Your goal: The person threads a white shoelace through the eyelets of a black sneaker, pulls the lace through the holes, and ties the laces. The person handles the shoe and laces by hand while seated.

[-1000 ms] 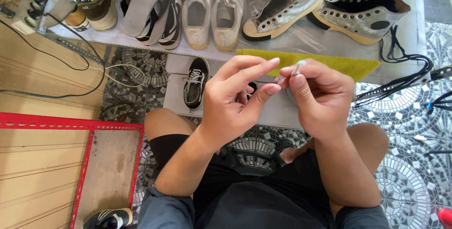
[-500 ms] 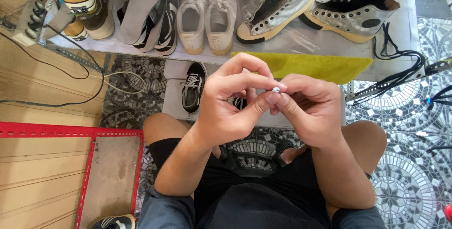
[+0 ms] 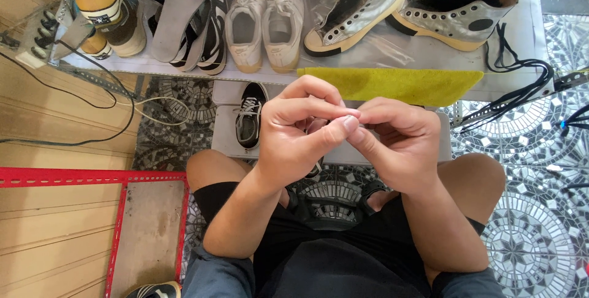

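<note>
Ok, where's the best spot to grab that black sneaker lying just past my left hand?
Probably the heel end of the black sneaker, coming from above on its near side. It lies sole down with its open collar facing up, and the left hand sits right beside it, so fingers could hook the collar.

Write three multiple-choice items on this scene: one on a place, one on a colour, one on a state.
1. Where does the black sneaker lie?
A. on the lower grey board, left of the hands
B. on the upper shelf
C. on the red frame

2. What colour is the cloth at the shelf edge?
A. blue
B. yellow-green
C. white

3. How are the left hand and right hand?
A. flat on the knees
B. far apart
C. together, fingertips pinched

Key: 1 A, it sits below the shelf beside the left hand. 2 B, the strip is yellow-green. 3 C, the fingertips meet in front of the body; anything pinched between them is too small to tell.
</note>
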